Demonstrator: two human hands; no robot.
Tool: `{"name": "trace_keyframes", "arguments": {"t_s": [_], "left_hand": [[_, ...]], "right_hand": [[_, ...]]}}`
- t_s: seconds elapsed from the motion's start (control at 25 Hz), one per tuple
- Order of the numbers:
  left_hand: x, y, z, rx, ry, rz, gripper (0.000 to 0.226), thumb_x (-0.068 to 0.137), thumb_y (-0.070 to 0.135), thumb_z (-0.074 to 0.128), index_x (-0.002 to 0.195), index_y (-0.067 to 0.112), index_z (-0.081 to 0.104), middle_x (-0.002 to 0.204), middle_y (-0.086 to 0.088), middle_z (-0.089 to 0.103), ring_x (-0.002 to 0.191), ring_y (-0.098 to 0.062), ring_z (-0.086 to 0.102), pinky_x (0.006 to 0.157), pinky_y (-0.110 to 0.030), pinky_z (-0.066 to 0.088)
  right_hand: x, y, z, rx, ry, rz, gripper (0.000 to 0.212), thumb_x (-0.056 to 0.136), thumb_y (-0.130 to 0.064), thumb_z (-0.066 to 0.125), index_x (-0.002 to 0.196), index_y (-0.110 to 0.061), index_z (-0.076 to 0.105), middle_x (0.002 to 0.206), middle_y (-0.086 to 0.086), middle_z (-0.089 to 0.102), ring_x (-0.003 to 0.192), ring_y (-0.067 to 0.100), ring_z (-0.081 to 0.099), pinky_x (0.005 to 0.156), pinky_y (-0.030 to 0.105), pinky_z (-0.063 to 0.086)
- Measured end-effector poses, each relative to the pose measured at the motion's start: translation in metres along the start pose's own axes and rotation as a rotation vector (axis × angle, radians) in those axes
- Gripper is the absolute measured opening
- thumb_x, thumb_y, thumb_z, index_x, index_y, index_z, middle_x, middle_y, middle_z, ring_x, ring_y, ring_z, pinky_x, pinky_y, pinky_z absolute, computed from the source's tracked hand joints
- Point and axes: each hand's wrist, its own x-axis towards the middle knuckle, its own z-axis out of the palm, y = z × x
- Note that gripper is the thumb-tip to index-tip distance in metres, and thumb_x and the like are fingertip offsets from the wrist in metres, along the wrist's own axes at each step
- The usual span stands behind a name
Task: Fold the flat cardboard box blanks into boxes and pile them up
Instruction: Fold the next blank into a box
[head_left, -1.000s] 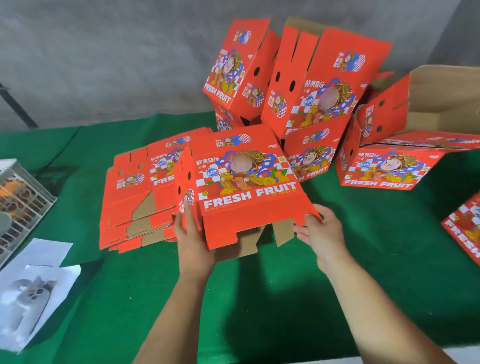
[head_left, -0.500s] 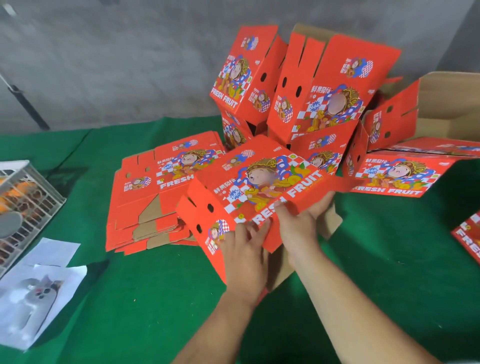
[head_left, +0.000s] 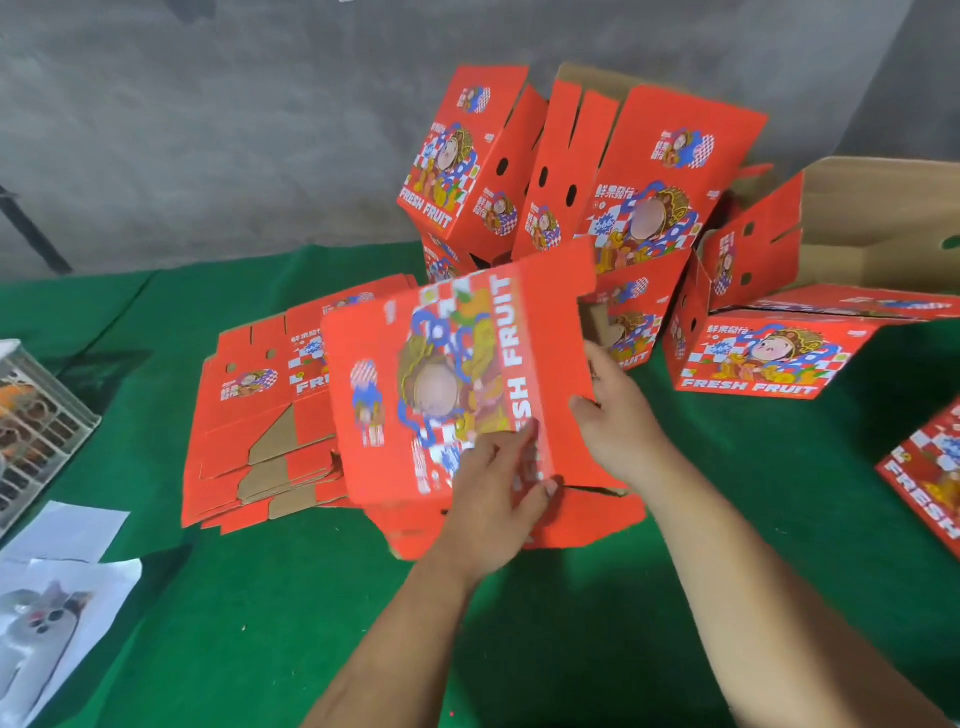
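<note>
A red "FRESH FRUIT" box, half opened and blurred by motion, stands turned on its side in the middle of the green table. My left hand grips its near lower edge, fingers over the printed face. My right hand holds its right end, where the flaps are. To its left lies a stack of flat red box blanks. Behind stands a pile of folded red boxes.
An open red box with a brown inside lies at the right, and another red box pokes in at the right edge. A wire basket and white papers occupy the left. A grey wall runs behind.
The box has been rotated about a quarter turn, its lettering now running upward. Both hands have shifted along it, the left to the near edge and the right to the end flaps.
</note>
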Motion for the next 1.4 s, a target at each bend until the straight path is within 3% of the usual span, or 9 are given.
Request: {"name": "trace_keyframes", "arguments": {"t_s": [0.12, 0.24, 0.32, 0.44, 0.6, 0.92, 1.08, 1.24, 1.4], "left_hand": [[0.017, -0.005, -0.024, -0.013, 0.372, -0.102, 0.083, 0.087, 0.031, 0.068, 0.157, 0.001, 0.034, 0.127, -0.008, 0.055, 0.115, -0.025, 0.049, 0.104, -0.027, 0.034], [0.039, -0.023, -0.058, 0.011, 0.573, -0.267, 0.095, 0.088, 0.035, 0.072, 0.162, 0.005, 0.021, 0.141, -0.021, 0.049, 0.130, -0.032, 0.042, 0.111, -0.040, 0.030], [0.047, -0.031, -0.074, -0.149, 0.501, -0.296, 0.089, 0.090, 0.039, 0.074, 0.162, 0.015, 0.028, 0.148, -0.014, 0.050, 0.136, -0.030, 0.046, 0.116, -0.045, 0.036], [0.052, -0.022, -0.081, -0.477, 0.377, -0.102, 0.047, 0.095, 0.032, 0.071, 0.139, 0.031, 0.056, 0.124, -0.004, 0.071, 0.107, -0.023, 0.069, 0.093, -0.042, 0.057], [0.048, -0.020, -0.077, -0.535, 0.439, -0.099, 0.039, 0.093, 0.026, 0.076, 0.125, 0.029, 0.053, 0.113, -0.012, 0.067, 0.095, -0.025, 0.068, 0.085, -0.043, 0.057], [0.037, -0.028, -0.056, -0.180, 0.482, -0.225, 0.041, 0.088, 0.015, 0.081, 0.112, 0.025, 0.049, 0.118, -0.003, 0.045, 0.111, 0.002, 0.044, 0.088, -0.006, 0.038], [0.041, -0.031, -0.075, -0.224, 0.348, -0.271, 0.028, 0.085, 0.028, 0.084, 0.108, 0.031, 0.068, 0.129, 0.001, 0.061, 0.121, -0.011, 0.058, 0.105, -0.041, 0.050], [0.049, -0.033, -0.076, -0.174, 0.221, -0.274, 0.025, 0.086, 0.045, 0.076, 0.104, 0.028, 0.081, 0.130, 0.012, 0.065, 0.129, -0.006, 0.056, 0.106, -0.042, 0.049], [0.049, -0.025, -0.053, -0.276, 0.244, -0.301, 0.018, 0.094, 0.042, 0.071, 0.105, 0.029, 0.076, 0.099, 0.021, 0.072, 0.095, -0.005, 0.069, 0.085, -0.046, 0.058]], "right_hand": [[0.010, -0.007, -0.025, -0.476, -0.018, -0.095, 0.028, 0.096, -0.015, 0.067, 0.121, -0.027, 0.062, 0.102, -0.006, 0.073, 0.105, 0.028, 0.069, 0.091, 0.041, 0.050], [0.017, -0.024, -0.039, -0.789, 0.168, -0.230, 0.020, 0.088, -0.023, 0.078, 0.107, -0.029, 0.072, 0.089, -0.004, 0.076, 0.098, 0.027, 0.070, 0.099, 0.046, 0.040], [0.021, -0.037, -0.039, -0.837, 0.256, -0.300, 0.025, 0.083, -0.021, 0.083, 0.104, -0.031, 0.077, 0.095, -0.004, 0.077, 0.098, 0.029, 0.068, 0.102, 0.050, 0.035], [0.026, -0.051, -0.036, -0.807, 0.308, -0.404, 0.033, 0.077, -0.013, 0.086, 0.103, -0.032, 0.079, 0.108, -0.009, 0.076, 0.101, 0.032, 0.065, 0.105, 0.048, 0.024], [0.031, -0.058, -0.027, -0.816, 0.217, -0.537, 0.029, 0.083, -0.017, 0.077, 0.100, -0.040, 0.076, 0.092, -0.013, 0.067, 0.094, 0.027, 0.056, 0.096, 0.042, 0.024], [0.029, -0.029, -0.017, -0.758, 0.063, -0.371, 0.014, 0.096, -0.041, 0.063, 0.107, -0.042, 0.073, 0.098, -0.017, 0.066, 0.101, 0.016, 0.053, 0.090, 0.038, 0.026], [0.033, -0.022, -0.035, -0.466, 0.192, -0.277, 0.031, 0.090, -0.047, 0.072, 0.114, -0.027, 0.074, 0.094, -0.011, 0.067, 0.084, 0.017, 0.064, 0.087, 0.043, 0.050], [0.031, -0.010, -0.052, -0.486, 0.248, -0.029, 0.041, 0.091, -0.054, 0.067, 0.119, -0.023, 0.071, 0.103, -0.007, 0.069, 0.094, 0.014, 0.065, 0.091, 0.041, 0.055], [0.027, -0.004, -0.068, -0.432, 0.271, -0.050, 0.032, 0.094, -0.052, 0.062, 0.112, -0.028, 0.071, 0.111, -0.009, 0.068, 0.103, 0.010, 0.063, 0.090, 0.032, 0.051]]}}
